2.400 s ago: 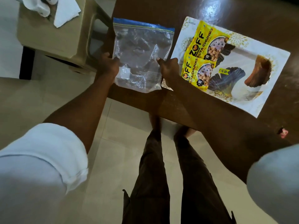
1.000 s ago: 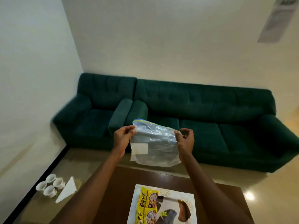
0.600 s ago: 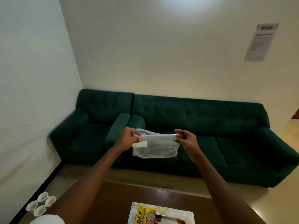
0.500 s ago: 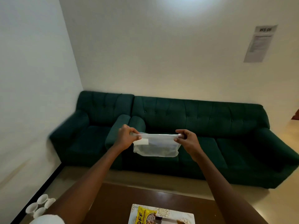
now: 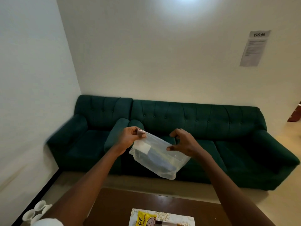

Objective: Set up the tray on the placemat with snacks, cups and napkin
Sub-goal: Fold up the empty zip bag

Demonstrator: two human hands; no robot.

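A clear zip bag (image 5: 160,160) with a white label hangs in the air in front of me, slanting down to the right. My left hand (image 5: 132,138) pinches its upper left corner. My right hand (image 5: 184,144) grips the bag's top edge between thumb and a lower finger, with the other fingers curled above it. Far below, at the frame's bottom edge, the patterned white tray (image 5: 184,220) lies on the brown table (image 5: 117,207) with a yellow snack packet (image 5: 145,219) on it. Several white cups (image 5: 35,213) stand at the bottom left.
A dark green sofa (image 5: 203,128) runs along the far wall behind the table, with a matching armchair (image 5: 91,128) in the left corner. A printed sheet (image 5: 254,48) hangs on the wall. Pale floor shows to the right of the table.
The bag was stretched level between both hands; now it slants with its right end lower, and my right hand has shifted along the top edge with its fingers loosened.
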